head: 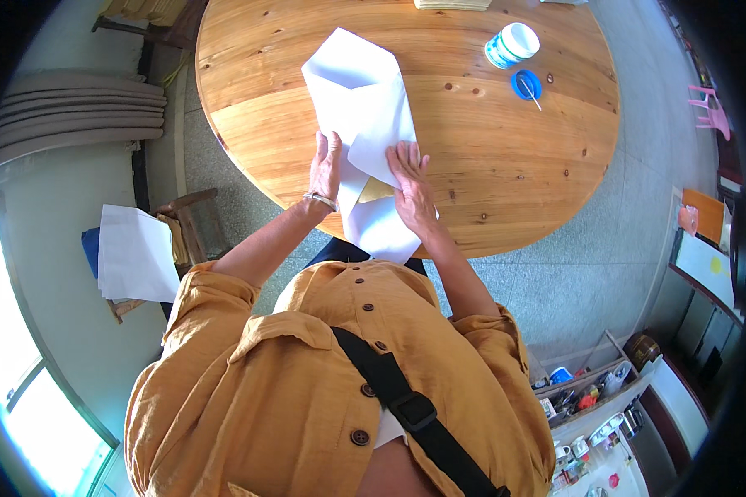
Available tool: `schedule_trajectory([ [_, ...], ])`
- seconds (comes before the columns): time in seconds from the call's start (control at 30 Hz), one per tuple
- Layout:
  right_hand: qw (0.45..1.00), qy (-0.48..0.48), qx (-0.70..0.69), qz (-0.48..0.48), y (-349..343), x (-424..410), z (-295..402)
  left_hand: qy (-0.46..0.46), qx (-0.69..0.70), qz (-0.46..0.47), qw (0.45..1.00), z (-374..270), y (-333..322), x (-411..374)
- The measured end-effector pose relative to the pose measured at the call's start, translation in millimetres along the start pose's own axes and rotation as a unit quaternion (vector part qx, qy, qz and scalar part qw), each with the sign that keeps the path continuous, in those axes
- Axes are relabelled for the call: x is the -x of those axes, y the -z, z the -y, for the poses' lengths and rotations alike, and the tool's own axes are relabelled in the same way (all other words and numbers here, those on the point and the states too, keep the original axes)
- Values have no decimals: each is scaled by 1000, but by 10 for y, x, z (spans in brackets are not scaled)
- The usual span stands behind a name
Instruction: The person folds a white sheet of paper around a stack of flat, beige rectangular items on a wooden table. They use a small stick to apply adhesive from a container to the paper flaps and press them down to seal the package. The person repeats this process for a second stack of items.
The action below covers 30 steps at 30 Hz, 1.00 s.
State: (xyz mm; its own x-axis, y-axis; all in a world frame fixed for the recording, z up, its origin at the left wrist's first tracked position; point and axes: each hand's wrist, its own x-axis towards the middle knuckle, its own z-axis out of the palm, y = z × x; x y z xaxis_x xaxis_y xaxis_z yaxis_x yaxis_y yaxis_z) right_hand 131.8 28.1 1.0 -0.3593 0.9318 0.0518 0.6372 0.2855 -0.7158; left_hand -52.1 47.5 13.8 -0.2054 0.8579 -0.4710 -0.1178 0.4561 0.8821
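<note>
A large sheet of white paper lies on the round wooden table, with its sides folded inward and its far end standing partly open like a pocket. A tan patch shows between the folds; what it belongs to is hidden. The near part of the paper hangs past the table edge. My left hand is upright along the paper's left edge, thumb against it; whether it pinches the paper is unclear. Flat on the right-hand fold rests my right hand, its fingers slightly spread.
A white jar without its lid stands at the far right of the table. Beside it a blue lid holds a thin stick. A paper stack sits at the far edge. To my left, more white sheets lie over a wooden chair.
</note>
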Motion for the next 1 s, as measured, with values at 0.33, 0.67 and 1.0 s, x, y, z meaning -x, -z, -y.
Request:
schedule_trajectory([
  [0.33,988,46,132,68,-26,12,41,2,-24,-4,1000,-142,-28,63],
  [0.67,970,55,220,85,-17,22,144,-83,-245,-138,956,100,-127,7],
  [1.0,980,-48,183,63,53,361,310,-66,-155,-98,981,42,-91,-11],
])
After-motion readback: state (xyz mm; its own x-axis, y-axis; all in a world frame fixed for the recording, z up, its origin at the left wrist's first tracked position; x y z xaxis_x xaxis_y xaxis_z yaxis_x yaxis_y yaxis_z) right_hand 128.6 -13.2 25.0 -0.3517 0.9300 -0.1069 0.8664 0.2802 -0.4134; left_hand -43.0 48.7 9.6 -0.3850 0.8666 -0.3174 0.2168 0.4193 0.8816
